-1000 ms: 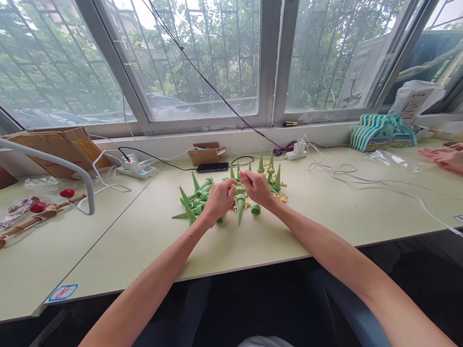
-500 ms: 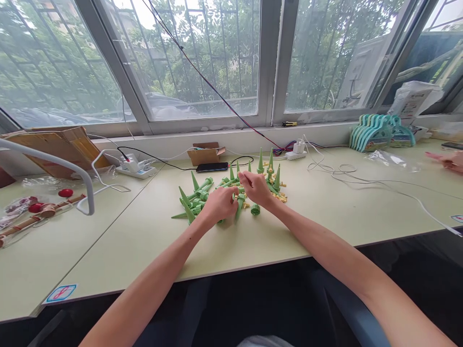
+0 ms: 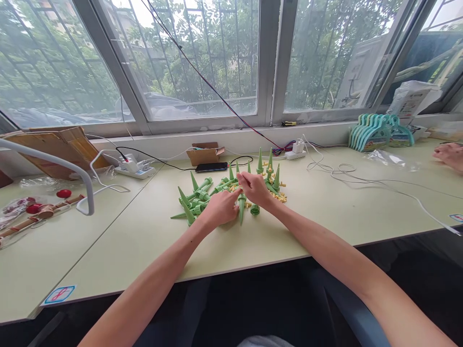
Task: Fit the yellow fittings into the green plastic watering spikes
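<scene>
A green plastic spike [image 3: 241,212] points down toward the table's front edge, with my left hand [image 3: 222,206] closed around its wider upper end. My right hand [image 3: 255,189] is closed just above and to the right, touching or nearly touching my left fingertips. What its fingers pinch is hidden from view. More green spikes lie and stand in a pile [image 3: 197,200] left of my hands, and several stand upright behind them. Small yellow plastic pieces [image 3: 280,196] are scattered right of my right hand. A short green cap [image 3: 255,210] sits below my right wrist.
Behind the pile lie a black phone [image 3: 211,166] and a small cardboard box [image 3: 205,154]. White cables [image 3: 342,171] run across the table to the right. Teal hangers [image 3: 376,132] stand at the back right, near another person's hand [image 3: 450,155]. A grey metal bar [image 3: 54,161] juts in at left.
The green spike has swung from a slant to nearly straight toward the front edge. My left forefinger now reaches toward my right hand. The other person's hand has drawn back to the right.
</scene>
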The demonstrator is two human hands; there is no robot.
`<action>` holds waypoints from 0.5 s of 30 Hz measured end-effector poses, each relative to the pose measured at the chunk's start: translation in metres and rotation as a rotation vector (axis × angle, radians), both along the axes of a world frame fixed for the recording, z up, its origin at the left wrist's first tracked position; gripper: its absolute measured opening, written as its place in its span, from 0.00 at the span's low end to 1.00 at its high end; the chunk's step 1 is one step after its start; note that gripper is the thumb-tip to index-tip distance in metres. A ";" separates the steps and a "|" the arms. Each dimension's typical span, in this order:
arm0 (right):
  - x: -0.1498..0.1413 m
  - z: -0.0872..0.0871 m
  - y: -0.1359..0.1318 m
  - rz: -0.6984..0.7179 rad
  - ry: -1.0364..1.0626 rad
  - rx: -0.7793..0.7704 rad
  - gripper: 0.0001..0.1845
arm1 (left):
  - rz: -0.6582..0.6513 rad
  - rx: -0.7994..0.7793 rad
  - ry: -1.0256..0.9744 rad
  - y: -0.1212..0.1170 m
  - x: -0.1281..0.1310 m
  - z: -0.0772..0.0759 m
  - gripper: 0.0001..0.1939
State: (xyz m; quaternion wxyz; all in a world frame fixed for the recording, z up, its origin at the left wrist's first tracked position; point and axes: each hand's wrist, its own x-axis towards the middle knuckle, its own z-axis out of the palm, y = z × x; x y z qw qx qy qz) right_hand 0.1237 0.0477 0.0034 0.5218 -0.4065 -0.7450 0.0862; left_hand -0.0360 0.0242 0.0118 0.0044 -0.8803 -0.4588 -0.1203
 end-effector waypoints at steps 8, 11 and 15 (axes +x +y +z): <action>0.000 0.001 -0.002 0.008 0.009 -0.010 0.24 | -0.001 -0.015 -0.118 -0.005 0.002 0.006 0.20; 0.000 0.001 -0.002 0.005 0.016 -0.002 0.24 | 0.007 -0.010 -0.106 -0.005 0.003 0.009 0.18; 0.000 0.001 -0.002 -0.016 0.023 -0.003 0.23 | 0.017 0.015 -0.174 -0.004 0.004 0.012 0.17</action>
